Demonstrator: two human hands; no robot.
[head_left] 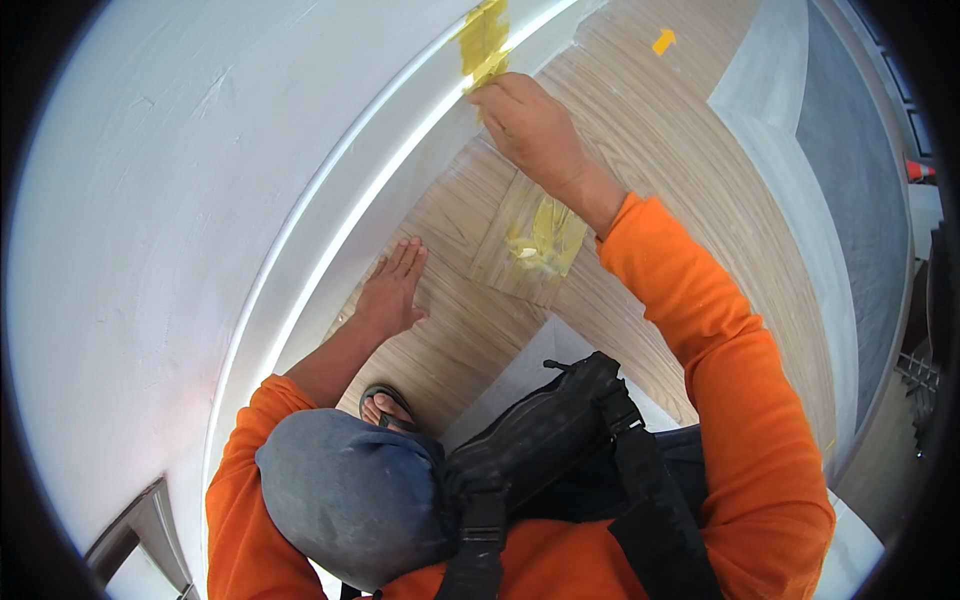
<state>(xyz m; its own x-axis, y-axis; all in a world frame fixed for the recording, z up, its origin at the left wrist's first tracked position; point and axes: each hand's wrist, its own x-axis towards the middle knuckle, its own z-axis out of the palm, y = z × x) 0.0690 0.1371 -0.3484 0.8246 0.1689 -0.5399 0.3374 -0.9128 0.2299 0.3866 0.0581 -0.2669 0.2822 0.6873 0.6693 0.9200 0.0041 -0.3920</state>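
My left hand (393, 292) rests flat on the wood-look floor (450, 350), beside the white skirting (345, 205). Its fingers are stretched out and hold nothing. Farther away, my right hand (530, 130) is closed, its fingertips against the lower end of a yellow strip (484, 40) that crosses the skirting. Whether this strip is tape or smeared paste I cannot tell. What the right fingers pinch, if anything, is hidden. On the floor between my hands lies a squarish wood-toned piece (500, 245) with a streaky yellow patch (548, 238) and a pale blob on it.
The white wall (130, 200) curves along the left. A pale sheet (520, 380) lies under my black bag (540, 430). My sandalled foot (385, 405) stands near the skirting. An orange arrow (663, 41) marks the far floor; grey-white strips (800, 170) run along the right.
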